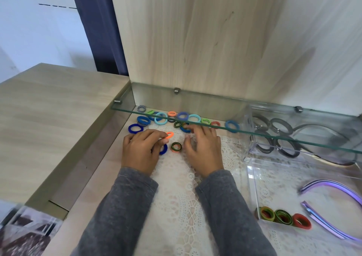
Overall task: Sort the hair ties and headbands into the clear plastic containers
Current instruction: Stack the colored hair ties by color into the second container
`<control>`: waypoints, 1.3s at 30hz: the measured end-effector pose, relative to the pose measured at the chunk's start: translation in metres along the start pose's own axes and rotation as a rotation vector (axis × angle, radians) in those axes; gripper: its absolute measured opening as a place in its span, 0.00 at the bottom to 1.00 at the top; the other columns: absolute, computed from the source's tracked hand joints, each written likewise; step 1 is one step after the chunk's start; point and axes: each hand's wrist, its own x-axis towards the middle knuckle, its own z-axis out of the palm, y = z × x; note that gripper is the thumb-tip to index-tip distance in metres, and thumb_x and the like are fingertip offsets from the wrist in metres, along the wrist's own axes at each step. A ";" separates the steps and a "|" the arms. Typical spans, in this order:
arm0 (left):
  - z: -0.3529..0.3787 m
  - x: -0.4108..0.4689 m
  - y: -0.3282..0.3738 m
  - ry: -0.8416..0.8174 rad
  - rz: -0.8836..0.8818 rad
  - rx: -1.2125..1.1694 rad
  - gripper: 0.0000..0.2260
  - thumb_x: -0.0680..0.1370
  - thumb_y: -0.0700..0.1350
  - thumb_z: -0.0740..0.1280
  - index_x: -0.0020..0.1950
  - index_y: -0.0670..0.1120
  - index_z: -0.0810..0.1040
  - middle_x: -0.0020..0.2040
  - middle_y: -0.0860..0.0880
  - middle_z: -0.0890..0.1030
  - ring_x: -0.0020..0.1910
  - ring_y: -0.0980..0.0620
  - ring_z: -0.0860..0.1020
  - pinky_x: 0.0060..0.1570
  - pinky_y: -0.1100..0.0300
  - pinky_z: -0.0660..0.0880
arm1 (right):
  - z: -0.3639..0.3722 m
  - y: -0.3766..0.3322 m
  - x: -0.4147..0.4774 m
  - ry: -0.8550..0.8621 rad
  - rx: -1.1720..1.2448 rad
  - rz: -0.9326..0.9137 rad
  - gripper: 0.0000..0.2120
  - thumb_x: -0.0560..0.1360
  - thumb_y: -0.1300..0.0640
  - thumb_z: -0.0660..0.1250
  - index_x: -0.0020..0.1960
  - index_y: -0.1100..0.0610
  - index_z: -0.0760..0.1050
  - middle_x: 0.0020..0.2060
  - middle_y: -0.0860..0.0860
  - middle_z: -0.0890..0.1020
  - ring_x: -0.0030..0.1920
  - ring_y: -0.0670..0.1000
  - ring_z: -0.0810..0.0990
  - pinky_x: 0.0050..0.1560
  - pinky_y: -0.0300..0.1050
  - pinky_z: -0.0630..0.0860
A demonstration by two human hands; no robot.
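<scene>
Grey sleeves (125, 206) enter from the bottom edge, both forearms lying over a white lace mat (176, 201) on the lower surface.

Left hand (140, 150): thumb and forefinger pinch a small orange hair tie (170, 135), held just above the mat. The remaining fingers are curled, and a dark blue hair tie (164, 149) shows partly beneath them.

Right hand (203, 148): palm down, fingers spread and slightly bent, holding nothing. Its fingertips reach a blue tie (185, 129) at the edge of the glass shelf (254, 131); whether they touch it cannot be told.

A black-and-orange striped tie (176, 147) lies on the mat between the two hands.

Loose hair ties (182, 116) in blue, turquoise, green, orange and red lie in a row along the back wall, under the glass shelf. One further blue tie (232, 126) sits apart at the right end of that row.

Far clear container (247, 144), right of the hands: holds grey and black ties (282, 138), seen through the glass shelf.

Near clear container (251, 189), closer to the camera: holds three ties (284, 216) in green, striped and red along its front wall, with two purple headbands (333, 185) beside them.

A wooden panel (195, 40) stands behind the shelf.
</scene>
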 end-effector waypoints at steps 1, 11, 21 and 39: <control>0.000 0.000 0.001 -0.007 0.006 0.005 0.06 0.75 0.44 0.71 0.51 0.51 0.82 0.50 0.54 0.83 0.49 0.50 0.80 0.52 0.54 0.65 | 0.002 0.000 0.004 0.024 -0.060 0.030 0.13 0.77 0.52 0.60 0.60 0.52 0.73 0.61 0.50 0.75 0.63 0.53 0.67 0.59 0.53 0.68; -0.004 -0.003 0.009 -0.063 0.140 0.013 0.09 0.76 0.52 0.62 0.50 0.55 0.82 0.50 0.58 0.82 0.49 0.55 0.79 0.53 0.57 0.60 | 0.023 0.005 0.030 0.148 -0.256 -0.021 0.10 0.69 0.62 0.66 0.50 0.54 0.80 0.49 0.53 0.78 0.48 0.58 0.74 0.51 0.52 0.69; -0.004 -0.003 0.011 -0.119 0.191 0.042 0.08 0.74 0.50 0.65 0.48 0.58 0.82 0.51 0.61 0.81 0.51 0.59 0.79 0.56 0.50 0.64 | 0.024 0.007 0.031 0.198 -0.207 -0.053 0.11 0.69 0.66 0.66 0.48 0.55 0.78 0.48 0.50 0.80 0.47 0.57 0.74 0.49 0.47 0.59; -0.009 -0.002 0.016 -0.177 -0.020 -0.021 0.17 0.69 0.46 0.63 0.57 0.55 0.78 0.55 0.59 0.81 0.55 0.56 0.77 0.63 0.53 0.62 | 0.008 0.002 -0.013 0.216 0.278 0.034 0.04 0.72 0.55 0.68 0.46 0.53 0.78 0.45 0.46 0.81 0.47 0.51 0.73 0.48 0.56 0.73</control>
